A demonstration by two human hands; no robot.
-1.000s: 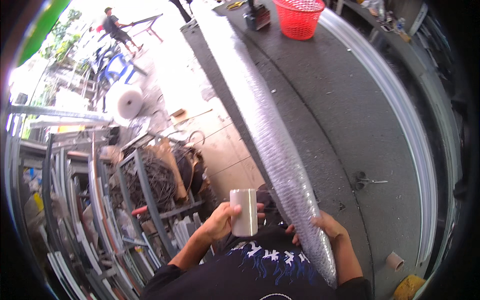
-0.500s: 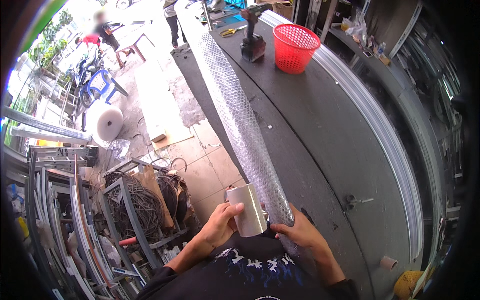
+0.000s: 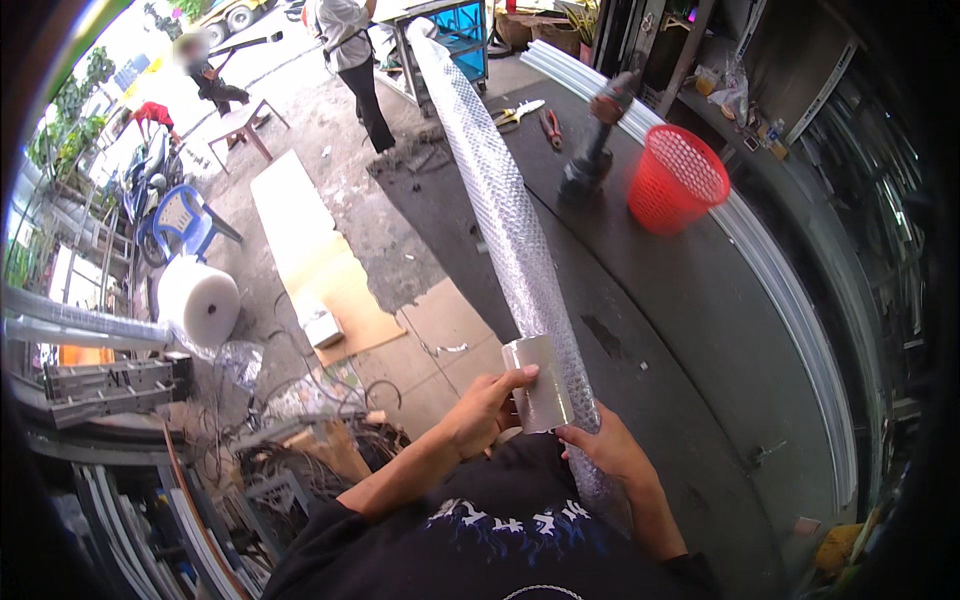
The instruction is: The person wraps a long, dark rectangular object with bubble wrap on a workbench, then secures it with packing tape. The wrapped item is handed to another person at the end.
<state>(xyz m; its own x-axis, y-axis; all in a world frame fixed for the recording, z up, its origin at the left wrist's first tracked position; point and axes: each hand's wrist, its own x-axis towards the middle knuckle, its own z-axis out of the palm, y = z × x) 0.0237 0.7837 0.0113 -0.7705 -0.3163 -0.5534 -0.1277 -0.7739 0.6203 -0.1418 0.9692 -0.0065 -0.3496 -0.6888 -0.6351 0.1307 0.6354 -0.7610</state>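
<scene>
A long bundle in bubble wrap (image 3: 500,205) runs from in front of me away along the left side of the dark tabletop (image 3: 690,330). My left hand (image 3: 480,410) is closed round a wide roll of clear tape (image 3: 540,385), its thumb on the tape's face, held just over the near part of the bundle. My right hand (image 3: 605,448) grips the bundle's near end from the right side, thumb by the lower edge of the roll. The fingers under the bundle are hidden.
On the tabletop stand a red plastic basket (image 3: 675,185) and a cordless drill (image 3: 590,160), with red-handled pliers (image 3: 551,130) and yellow-handled scissors (image 3: 515,115) beyond. Long metal profiles (image 3: 790,290) line the right edge. A bubble-wrap roll (image 3: 200,305) sits on the floor left; two people are farther off.
My view has swung, so basket, drill and table appear lower and farther right. The tape roll is now over the bundle rather than beside it, nearer my right hand.
</scene>
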